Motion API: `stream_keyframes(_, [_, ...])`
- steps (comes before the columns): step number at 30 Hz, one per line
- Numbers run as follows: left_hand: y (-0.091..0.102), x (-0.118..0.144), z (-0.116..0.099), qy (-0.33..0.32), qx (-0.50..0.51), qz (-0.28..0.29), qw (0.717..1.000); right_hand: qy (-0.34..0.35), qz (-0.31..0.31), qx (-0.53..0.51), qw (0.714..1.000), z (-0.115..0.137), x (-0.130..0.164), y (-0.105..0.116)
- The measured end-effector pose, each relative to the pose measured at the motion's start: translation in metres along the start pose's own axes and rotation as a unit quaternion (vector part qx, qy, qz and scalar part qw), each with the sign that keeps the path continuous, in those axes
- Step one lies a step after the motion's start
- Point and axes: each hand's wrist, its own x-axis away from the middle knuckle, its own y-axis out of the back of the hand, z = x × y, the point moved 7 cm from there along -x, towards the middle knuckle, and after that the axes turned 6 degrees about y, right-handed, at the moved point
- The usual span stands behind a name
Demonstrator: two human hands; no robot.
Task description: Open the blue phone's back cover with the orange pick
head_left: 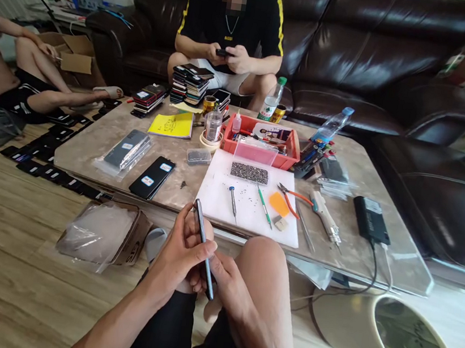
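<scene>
A slim smartphone [202, 241] with a blue-grey edge is held upright on its side between both hands, above my lap. My left hand [179, 252] grips its upper and middle part, thumb across the edge. My right hand [225, 278] closes on its lower end, with some fingers hidden behind the phone. Just beyond, on the table, lies a white foam mat [212, 200] bearing a small screwdriver [232, 204], a green pick-like tool [264, 207], an orange plastic piece [279, 203] and scattered screws. Two dark phones [152, 178] with labels lie left of the mat.
Orange-handled pliers [298, 194], an electric screwdriver [324, 216] and a black power box [371, 219] sit on the right. A red tool bin [263, 138], bottles and phone stacks [190, 84] stand behind. Opposite, a person [232, 31] holds a phone. A cardboard box [133, 241] stands lower left.
</scene>
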Motion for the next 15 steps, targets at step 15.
stream_keyframes(15, [0.007, -0.009, -0.004, -0.039, 0.203, 0.043, 0.977, 0.082, -0.204, 0.100, 0.970, 0.052, 0.046, 0.026])
